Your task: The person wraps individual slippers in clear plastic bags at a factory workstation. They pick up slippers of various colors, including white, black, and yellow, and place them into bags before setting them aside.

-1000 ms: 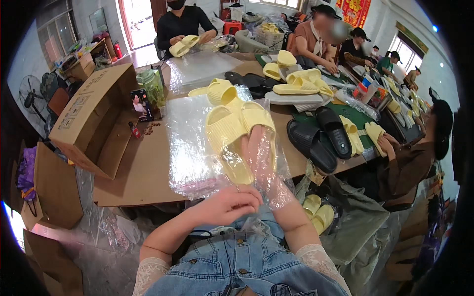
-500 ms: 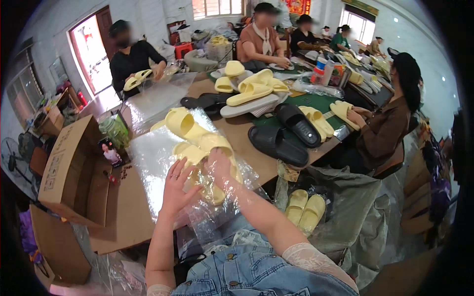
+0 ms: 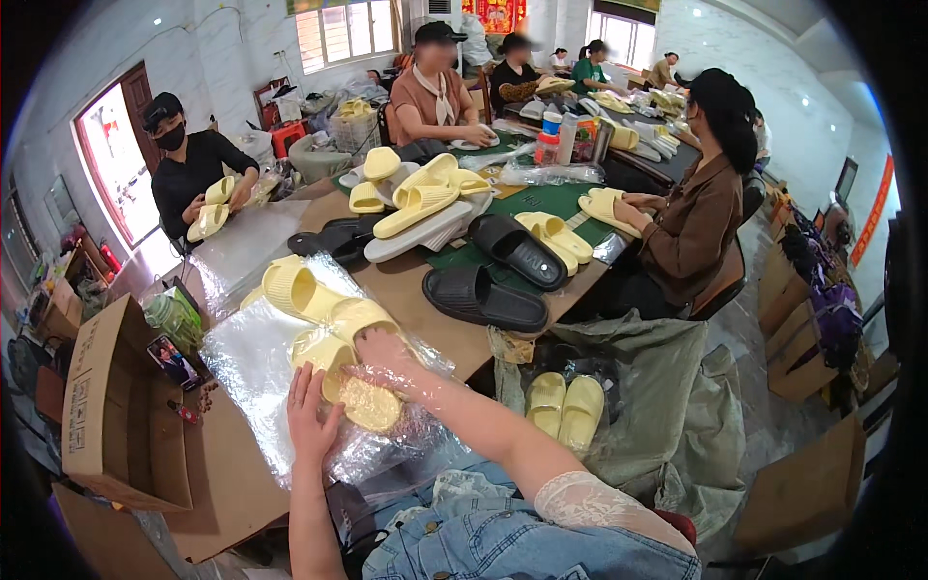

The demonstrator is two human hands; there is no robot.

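Note:
My right hand (image 3: 389, 356) is inside a clear plastic bag (image 3: 425, 365), its fingers at the strap of a yellow slipper (image 3: 360, 321) and partly hidden by it. A second yellow slipper (image 3: 324, 350) lies alongside, its heel end under the wrinkled film. My left hand (image 3: 311, 418) rests at that slipper's left side, fingers stretched out and thumb apart, on the plastic. Beyond these sits another yellow slipper (image 3: 298, 290), outside the bag as far as I can tell. A stack of clear bags (image 3: 240, 372) lies beneath everything.
An open cardboard box (image 3: 101, 387) stands left, beside a phone (image 3: 174, 362) and a green jar (image 3: 172, 317). Black slippers (image 3: 483, 298) and a pile of yellow ones (image 3: 425, 203) lie ahead. Bagged yellow slippers (image 3: 565, 411) rest on a sack at right. Several co-workers sit around the table.
The whole view has swung to the right. My right hand stays in the bag at the slipper; my left hand has shifted slightly nearer the slipper's side. The co-worker at left now holds slippers differently.

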